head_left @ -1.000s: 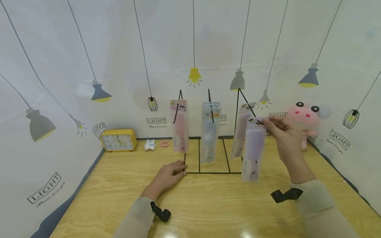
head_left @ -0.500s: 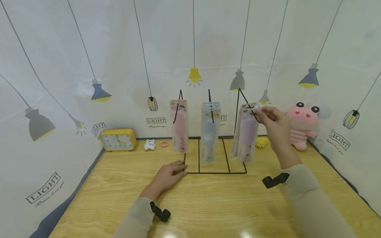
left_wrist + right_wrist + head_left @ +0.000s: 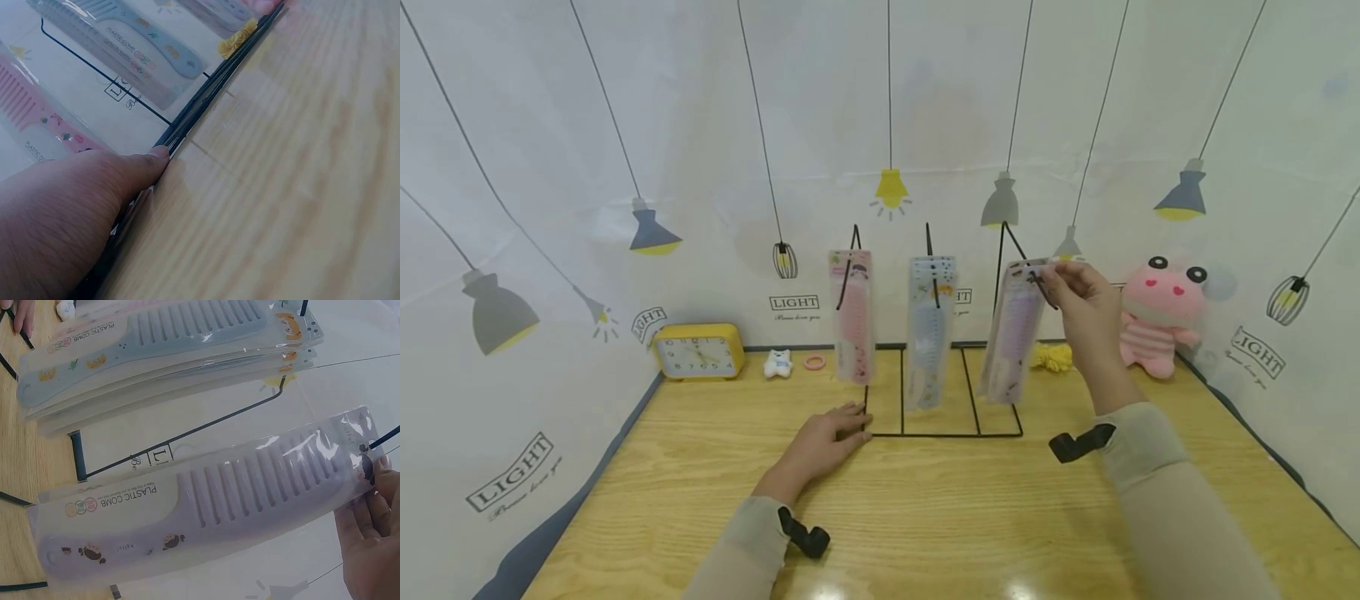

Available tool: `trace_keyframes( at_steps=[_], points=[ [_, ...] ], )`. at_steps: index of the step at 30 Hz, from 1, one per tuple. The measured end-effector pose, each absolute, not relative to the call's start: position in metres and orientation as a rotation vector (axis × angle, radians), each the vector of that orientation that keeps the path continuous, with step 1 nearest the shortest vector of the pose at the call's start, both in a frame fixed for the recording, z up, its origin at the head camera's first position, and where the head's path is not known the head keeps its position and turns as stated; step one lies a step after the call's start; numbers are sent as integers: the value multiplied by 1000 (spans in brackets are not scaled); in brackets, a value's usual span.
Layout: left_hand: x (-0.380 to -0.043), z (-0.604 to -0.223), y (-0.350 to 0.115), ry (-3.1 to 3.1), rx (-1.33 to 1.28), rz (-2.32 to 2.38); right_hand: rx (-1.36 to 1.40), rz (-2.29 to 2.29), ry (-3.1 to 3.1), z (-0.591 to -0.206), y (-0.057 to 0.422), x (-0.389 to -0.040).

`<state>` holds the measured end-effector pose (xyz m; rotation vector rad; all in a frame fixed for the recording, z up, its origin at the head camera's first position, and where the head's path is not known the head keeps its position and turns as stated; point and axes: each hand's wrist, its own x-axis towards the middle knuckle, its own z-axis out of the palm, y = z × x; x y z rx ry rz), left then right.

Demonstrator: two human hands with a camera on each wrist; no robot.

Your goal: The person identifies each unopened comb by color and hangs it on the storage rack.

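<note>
A black wire display rack stands on the table, with packaged plastic combs hanging from its three hooks. Pink packs hang at left, blue packs in the middle and purple packs at right. My right hand pinches the top end of the front purple comb pack, and the hook passes through that end in the right wrist view. My left hand rests on the rack's front left corner. The left wrist view shows its thumb lying along the base wire; the other fingers are hidden there.
Along the back of the table are a yellow alarm clock, a small white bear figure, a pink ring, a yellow fuzzy object and a pink plush toy. A lamp-print sheet rises behind them.
My right hand has moved left and slightly up, bringing the purple comb pack along the right hook against the packs behind it. My left hand has stayed on the rack.
</note>
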<state>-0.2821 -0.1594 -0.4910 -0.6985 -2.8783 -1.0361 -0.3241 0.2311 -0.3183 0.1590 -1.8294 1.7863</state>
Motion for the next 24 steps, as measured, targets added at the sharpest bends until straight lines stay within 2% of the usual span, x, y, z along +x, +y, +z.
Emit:
trace_keyframes(
  at_steps=[13,24],
  points=[
    [-279,-491,-162,-2875,-695,-1046,180,1813,-1748,-323,225,-327],
    [-279,-491,-162,-2887,-705,-1024,116,1789,-1750,-337,231,-315]
  ],
)
